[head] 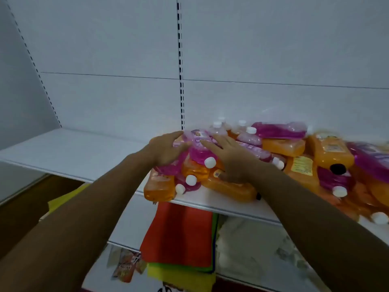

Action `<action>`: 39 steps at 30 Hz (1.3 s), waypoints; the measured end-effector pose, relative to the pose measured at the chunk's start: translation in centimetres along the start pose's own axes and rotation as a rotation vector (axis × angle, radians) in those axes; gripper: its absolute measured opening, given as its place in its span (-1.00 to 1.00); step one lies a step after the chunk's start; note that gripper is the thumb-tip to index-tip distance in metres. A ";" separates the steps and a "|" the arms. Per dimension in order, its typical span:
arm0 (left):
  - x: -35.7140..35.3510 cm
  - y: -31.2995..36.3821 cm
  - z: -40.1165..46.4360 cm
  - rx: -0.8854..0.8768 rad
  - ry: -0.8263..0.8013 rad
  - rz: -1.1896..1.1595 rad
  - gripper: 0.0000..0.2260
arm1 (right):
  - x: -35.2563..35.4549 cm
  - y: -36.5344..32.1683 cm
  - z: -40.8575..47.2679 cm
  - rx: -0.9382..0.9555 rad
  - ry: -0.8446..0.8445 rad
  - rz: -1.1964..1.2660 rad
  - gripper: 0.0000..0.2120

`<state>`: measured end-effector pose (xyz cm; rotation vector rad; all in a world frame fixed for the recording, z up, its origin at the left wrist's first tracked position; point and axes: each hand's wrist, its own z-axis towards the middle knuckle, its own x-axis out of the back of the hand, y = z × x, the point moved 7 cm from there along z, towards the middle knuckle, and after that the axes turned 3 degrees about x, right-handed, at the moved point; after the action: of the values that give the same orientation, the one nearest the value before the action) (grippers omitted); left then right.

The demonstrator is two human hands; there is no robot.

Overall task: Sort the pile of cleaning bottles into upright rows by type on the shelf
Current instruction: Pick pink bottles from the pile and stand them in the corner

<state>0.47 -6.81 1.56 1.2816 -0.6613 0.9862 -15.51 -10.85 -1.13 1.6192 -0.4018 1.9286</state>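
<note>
— Where were your hands on that pile?

— Your left hand and right hand lay flat-fingered on either side of a pink bottle atop the heap, gripping nothing.

— The risk?

— An orange bottle overhung the shelf edge; you could have knocked it off by lifting carelessly.
</note>
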 end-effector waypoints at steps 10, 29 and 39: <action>-3.1 -2.6 7.0 0.113 -0.001 -0.213 -0.37 | -1.8 0.5 3.4 0.092 0.030 -0.142 -0.15; 5.2 -8.5 7.4 0.091 0.223 -0.482 -0.62 | 4.7 -0.6 10.2 0.064 0.340 0.652 -0.34; 11.5 -24.4 -2.1 0.322 0.535 -0.234 -0.48 | 2.6 -13.5 22.7 0.170 0.226 0.916 -0.29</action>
<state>26.98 -1.95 -0.43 1.2581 0.0623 1.2041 10.36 -12.57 4.43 1.3972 -1.0386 2.8380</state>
